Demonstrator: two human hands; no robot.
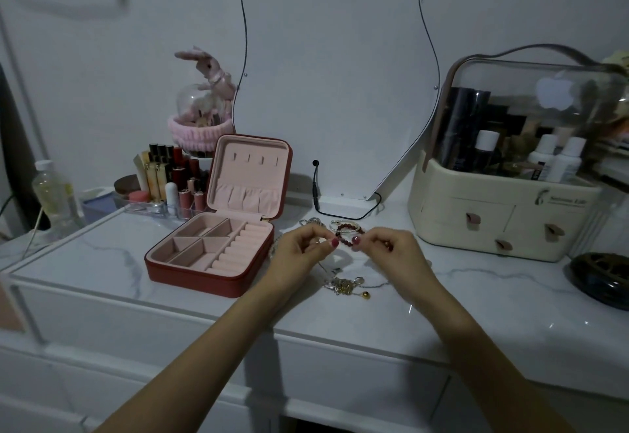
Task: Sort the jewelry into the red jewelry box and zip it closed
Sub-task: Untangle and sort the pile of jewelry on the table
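At frame centre, something small, apparently a chain, is pinched between both hands, left hand (304,248) and right hand (388,249); beside the open red jewelry box (211,252), snagging on the tangled jewelry (345,284) is risked.

The jewelry box (218,255) is brick red outside and lined in pale pink, standing on a white counter (102,255) veined with thin grey marbling. Dark red beads (347,228) match the deep red polish on the nails of both hands, and a small gold bead (365,294) lies by a silvery chain (343,284). The cosmetics case (493,221) is cream with brown tabs, and the plush rabbit (211,68) dusty pink.
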